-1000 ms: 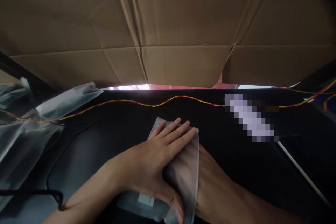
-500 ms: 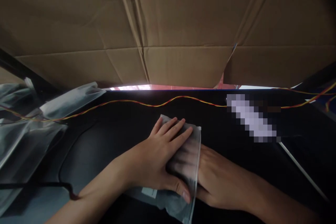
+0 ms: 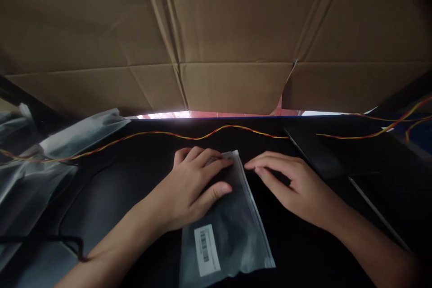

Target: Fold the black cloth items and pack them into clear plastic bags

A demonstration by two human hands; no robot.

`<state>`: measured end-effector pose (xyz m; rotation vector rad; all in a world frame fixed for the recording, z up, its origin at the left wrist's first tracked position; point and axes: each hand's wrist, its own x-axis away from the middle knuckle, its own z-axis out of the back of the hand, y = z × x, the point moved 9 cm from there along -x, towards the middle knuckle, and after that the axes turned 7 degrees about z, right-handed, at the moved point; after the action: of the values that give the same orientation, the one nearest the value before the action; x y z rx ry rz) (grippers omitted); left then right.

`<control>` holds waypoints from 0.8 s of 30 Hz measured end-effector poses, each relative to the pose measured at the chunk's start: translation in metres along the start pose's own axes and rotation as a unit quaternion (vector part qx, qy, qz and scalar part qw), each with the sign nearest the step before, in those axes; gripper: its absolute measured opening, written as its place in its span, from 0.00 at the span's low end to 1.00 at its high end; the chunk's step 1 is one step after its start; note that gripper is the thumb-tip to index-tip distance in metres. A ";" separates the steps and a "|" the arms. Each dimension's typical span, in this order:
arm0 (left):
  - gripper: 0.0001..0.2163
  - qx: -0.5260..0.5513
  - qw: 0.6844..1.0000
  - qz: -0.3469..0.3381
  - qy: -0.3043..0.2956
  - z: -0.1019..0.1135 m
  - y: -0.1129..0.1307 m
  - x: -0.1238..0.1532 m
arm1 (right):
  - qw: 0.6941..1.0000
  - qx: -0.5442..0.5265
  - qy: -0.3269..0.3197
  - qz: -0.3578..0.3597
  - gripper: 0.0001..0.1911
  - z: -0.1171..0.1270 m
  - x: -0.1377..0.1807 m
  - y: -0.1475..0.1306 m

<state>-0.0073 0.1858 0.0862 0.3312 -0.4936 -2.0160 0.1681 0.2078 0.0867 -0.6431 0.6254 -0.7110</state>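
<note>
A clear zip bag (image 3: 236,220) with a white barcode label (image 3: 207,249) lies on the black surface. Spread over its upper left part is my left hand (image 3: 194,189), palm down, with its thumb stretched out across the plastic. My right hand (image 3: 295,184) is just right of the bag's zip edge, off the bag. Its fingers point left toward the zip's upper end, thumb and forefinger slightly apart, and I see nothing in them.
A twisted red and yellow wire (image 3: 232,127) runs across the back. Other clear plastic bags (image 3: 84,135) lie at the left by a black cable (image 3: 81,243). A dark flat object (image 3: 313,153) is at the right. Cardboard (image 3: 232,18) forms the back wall.
My right hand has come out of the bag and is now to its right. The bag lies flatter, with its label uncovered. My left hand has shifted slightly left, fingers more bent.
</note>
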 end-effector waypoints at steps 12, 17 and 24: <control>0.06 0.105 0.992 0.036 0.062 -0.014 0.010 -0.002 | 0.981 -0.118 0.009 -0.151 0.14 -0.032 0.002 0.039; 0.11 0.121 0.988 -0.004 0.095 -0.002 0.023 0.001 | 0.947 -0.274 0.015 -0.167 0.17 -0.042 0.002 0.032; 0.07 0.206 0.969 0.055 0.124 0.005 0.010 0.000 | 0.945 -0.295 0.009 -0.144 0.19 -0.047 0.006 0.009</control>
<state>-0.0020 0.1822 0.0949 0.7831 -0.7539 -1.7231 0.1419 0.1938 0.0486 -1.3036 0.7768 -0.8036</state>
